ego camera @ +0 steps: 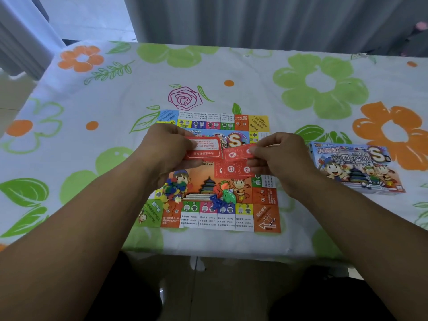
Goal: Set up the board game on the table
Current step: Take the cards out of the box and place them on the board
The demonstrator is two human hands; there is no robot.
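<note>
two hands at work over one game board (266,218), all seen from the head view.

- game board: lies flat and unfolded on the floral tablecloth (92,100), near the table's front edge, roughly centred before the person.
- left hand (169,149): raised above the board's left half; thumb on top and curled fingers beneath grip the left end of the text-side red card (203,149). whether that is one card or a thin stack, cannot tell.
- right hand (280,156): raised above the board's right half; thumb and fingertips pressed together, pinching the right end of the patterned red card (237,154), which sits just beside the left hand's card.
- lower red card (232,170): same patterned back, directly under the pinched one; lying on the board or held by the lower fingers, cannot tell.
- small coloured pieces (173,191): loose heap on the board's lower left.
- pawns (222,196): second heap in red, green and blue at the board's lower middle.
- game box (356,167): lid art up, on the cloth to the right, apart from the board.
- grey curtain (254,19): behind the table.
</note>
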